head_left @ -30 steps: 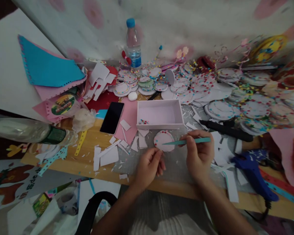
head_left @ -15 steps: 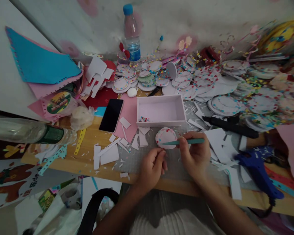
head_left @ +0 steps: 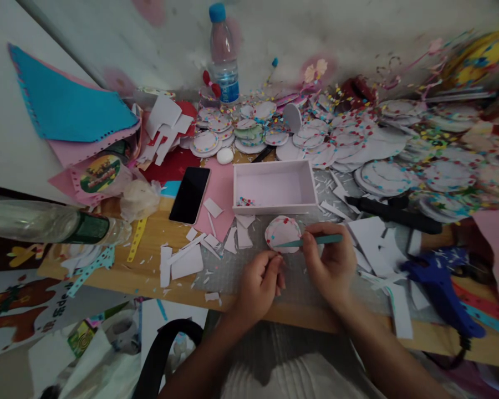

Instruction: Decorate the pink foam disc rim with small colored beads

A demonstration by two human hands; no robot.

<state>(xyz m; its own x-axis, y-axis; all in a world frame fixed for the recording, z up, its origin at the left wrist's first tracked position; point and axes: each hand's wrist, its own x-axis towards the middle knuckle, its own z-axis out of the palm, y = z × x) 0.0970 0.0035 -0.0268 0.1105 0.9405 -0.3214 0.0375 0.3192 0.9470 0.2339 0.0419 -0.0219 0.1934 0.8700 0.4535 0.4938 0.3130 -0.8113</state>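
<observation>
A white foam disc (head_left: 282,233) with coloured dots round its rim lies on the table just in front of a shallow white box (head_left: 274,188). My right hand (head_left: 330,263) pinches a thin teal tool (head_left: 311,240) whose tip rests on the disc. My left hand (head_left: 260,282) sits curled at the disc's near edge, fingertips touching its rim. A few coloured bits lie in the box's left corner.
A black phone (head_left: 189,195) lies left of the box on pink foam. Several decorated discs (head_left: 249,133) pile up behind, beside a water bottle (head_left: 223,55). A blue glue gun (head_left: 441,288) and a black tool (head_left: 395,216) lie right. White scraps (head_left: 183,260) litter the wooden table.
My view has shifted slightly down and left. My right hand has slid the teal tool a little leftwards over the disc; my left hand stays at the disc's edge.
</observation>
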